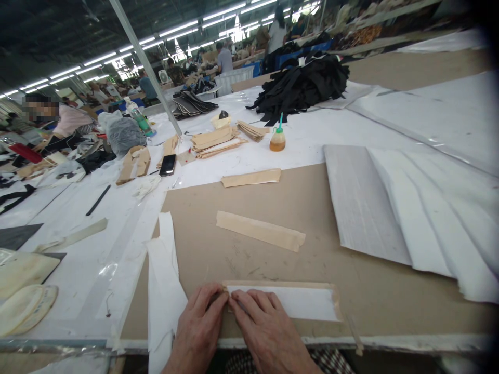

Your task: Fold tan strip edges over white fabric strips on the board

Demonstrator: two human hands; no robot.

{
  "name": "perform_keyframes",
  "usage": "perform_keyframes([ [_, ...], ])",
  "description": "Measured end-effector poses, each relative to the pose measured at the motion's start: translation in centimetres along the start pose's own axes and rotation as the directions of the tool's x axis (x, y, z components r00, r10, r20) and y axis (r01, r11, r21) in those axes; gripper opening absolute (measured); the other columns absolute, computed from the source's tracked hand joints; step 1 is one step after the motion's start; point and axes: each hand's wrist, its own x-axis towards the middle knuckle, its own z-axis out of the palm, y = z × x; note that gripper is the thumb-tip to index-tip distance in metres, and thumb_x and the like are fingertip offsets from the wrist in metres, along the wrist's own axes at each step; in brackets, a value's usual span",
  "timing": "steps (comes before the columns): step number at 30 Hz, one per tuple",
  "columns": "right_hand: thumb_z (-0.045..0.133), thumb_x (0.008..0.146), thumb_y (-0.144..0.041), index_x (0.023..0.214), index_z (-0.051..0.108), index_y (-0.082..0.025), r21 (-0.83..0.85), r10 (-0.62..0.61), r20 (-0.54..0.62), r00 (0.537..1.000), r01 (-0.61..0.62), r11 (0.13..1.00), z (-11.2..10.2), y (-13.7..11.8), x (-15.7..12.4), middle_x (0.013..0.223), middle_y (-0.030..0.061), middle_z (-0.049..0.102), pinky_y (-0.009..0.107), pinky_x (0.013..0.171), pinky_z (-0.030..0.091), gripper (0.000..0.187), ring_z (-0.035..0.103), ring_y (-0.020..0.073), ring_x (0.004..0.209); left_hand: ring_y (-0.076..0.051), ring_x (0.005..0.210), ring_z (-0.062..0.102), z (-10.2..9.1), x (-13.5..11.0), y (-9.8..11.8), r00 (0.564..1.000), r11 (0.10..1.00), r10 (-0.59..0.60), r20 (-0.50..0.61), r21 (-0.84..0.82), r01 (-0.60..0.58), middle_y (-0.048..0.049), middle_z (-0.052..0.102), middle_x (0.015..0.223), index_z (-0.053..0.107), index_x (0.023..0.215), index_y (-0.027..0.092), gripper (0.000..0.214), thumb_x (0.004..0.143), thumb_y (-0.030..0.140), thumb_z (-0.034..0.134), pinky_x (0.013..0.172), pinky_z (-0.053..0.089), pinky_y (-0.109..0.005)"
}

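A white strip with folded tan edges [307, 301] lies near the front edge of the table. My left hand [202, 317] pinches the strip's left end, its thumb and fingers closed at the corner. Right beside it, my right hand [261, 322] has its fingers bent and pressed together on the same end, the fingertips almost meeting those of the left. The hands cover the left part of the strip. Beyond them, a tan strip [260, 231] rests at a slant on the brown board [249, 265], and another tan strip [251, 177] sits farther back.
White strips of cloth [166, 280] lie at the left. Fanned white sheets [421, 208] cover the board's right side. Farther off are a small bottle of amber liquid [277, 140], a phone [167, 165], stacked tan pieces [214, 140] and a black heap of strips [302, 85]. A pole [146, 67] rises behind.
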Motion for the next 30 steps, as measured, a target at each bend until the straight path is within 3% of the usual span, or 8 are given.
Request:
perform_keyframes([
  [4, 0.068, 0.091, -0.030, 0.130, 0.060, -0.015, 0.019, 0.001, 0.002, 1.000, -0.001, 1.000, -0.1, 0.0, 0.1, 0.125, 0.0048, 0.066, 0.039, 0.090, 0.036, 0.043, 0.051, 0.0240, 0.104, -0.024, 0.105, 0.060, -0.2, 0.1, 0.3, 0.999, 0.999, 0.031, 0.031, 0.035, -0.032, -0.0131, 0.063, 0.115, 0.060, 0.124, 0.016, 0.036, 0.095, 0.003, 0.042, 0.092, 0.057, -0.040],
  [10, 0.067, 0.091, -0.025, 0.135, 0.058, -0.016, 0.036, 0.005, 0.001, 1.000, -0.005, 0.999, -0.2, -0.1, 0.0, 0.130, 0.0044, 0.064, 0.038, 0.093, 0.035, 0.046, 0.051, 0.0238, 0.107, -0.021, 0.112, 0.059, -1.3, 0.6, 0.5, 0.984, 0.976, -0.139, 0.115, -0.151, 0.155, -0.0107, 0.059, 0.117, 0.063, 0.111, 0.022, 0.026, 0.097, 0.009, 0.046, 0.094, 0.056, -0.034],
  [12, 0.067, 0.091, -0.024, 0.135, 0.057, -0.016, 0.033, 0.000, 0.000, 1.000, 0.000, 0.999, -0.2, 0.0, -0.1, 0.130, 0.0051, 0.064, 0.038, 0.093, 0.036, 0.046, 0.051, 0.0241, 0.107, -0.020, 0.113, 0.060, -1.5, 0.7, 0.4, 0.983, 0.975, -0.143, 0.116, -0.153, 0.160, -0.0110, 0.057, 0.120, 0.063, 0.113, 0.023, 0.027, 0.097, 0.009, 0.046, 0.094, 0.056, -0.033],
  [17, 0.065, 0.091, -0.023, 0.135, 0.058, -0.016, 0.035, 0.008, -0.006, 1.000, -0.008, 0.999, -0.1, -0.2, -0.2, 0.128, 0.0071, 0.065, 0.039, 0.093, 0.038, 0.045, 0.052, 0.0249, 0.108, -0.022, 0.107, 0.063, -1.2, 0.3, 0.0, 0.989, 1.000, 0.009, 0.147, 0.027, -0.013, -0.0131, 0.061, 0.118, 0.061, 0.125, 0.020, 0.035, 0.097, 0.009, 0.042, 0.091, 0.059, -0.036],
  [22, 0.067, 0.089, -0.023, 0.129, 0.062, -0.018, 0.028, 0.022, -0.006, 1.000, -0.022, 0.999, -0.1, -0.2, -0.4, 0.129, 0.0054, 0.066, 0.038, 0.093, 0.040, 0.041, 0.054, 0.0238, 0.108, -0.027, 0.114, 0.060, -1.0, -0.1, -0.3, 0.972, 0.977, 0.139, 0.189, 0.131, -0.166, -0.0146, 0.065, 0.122, 0.060, 0.126, 0.015, 0.033, 0.096, 0.012, 0.046, 0.098, 0.057, -0.042],
  [24, 0.067, 0.086, -0.024, 0.128, 0.063, -0.019, 0.008, 0.022, -0.014, 1.000, -0.022, 1.000, 0.3, 0.0, -0.6, 0.130, 0.0067, 0.065, 0.039, 0.093, 0.041, 0.042, 0.055, 0.0246, 0.108, -0.025, 0.112, 0.061, -1.1, -0.2, -0.2, 0.982, 0.989, 0.106, 0.156, 0.082, -0.120, -0.0129, 0.065, 0.120, 0.064, 0.114, 0.017, 0.029, 0.095, 0.009, 0.044, 0.096, 0.057, -0.039],
  [27, 0.065, 0.083, -0.022, 0.128, 0.064, -0.019, -0.010, 0.021, -0.020, 1.000, -0.021, 1.000, 1.0, 0.4, -1.1, 0.132, 0.0105, 0.064, 0.041, 0.091, 0.044, 0.045, 0.057, 0.0270, 0.108, -0.021, 0.110, 0.063, -1.6, 0.1, 0.1, 0.995, 0.995, -0.071, 0.064, -0.071, 0.076, -0.0106, 0.065, 0.117, 0.064, 0.095, 0.021, 0.025, 0.095, 0.008, 0.043, 0.091, 0.058, -0.032],
  [30, 0.061, 0.082, -0.019, 0.126, 0.064, -0.018, 0.020, 0.018, -0.001, 1.000, -0.018, 1.000, 1.0, 0.7, -1.2, 0.131, 0.0125, 0.064, 0.041, 0.089, 0.048, 0.044, 0.059, 0.0281, 0.105, -0.020, 0.105, 0.066, -2.0, 0.8, 0.6, 0.955, 0.935, -0.296, 0.023, -0.195, 0.295, -0.0093, 0.064, 0.112, 0.063, 0.103, 0.022, 0.019, 0.098, 0.014, 0.045, 0.088, 0.058, -0.031],
])
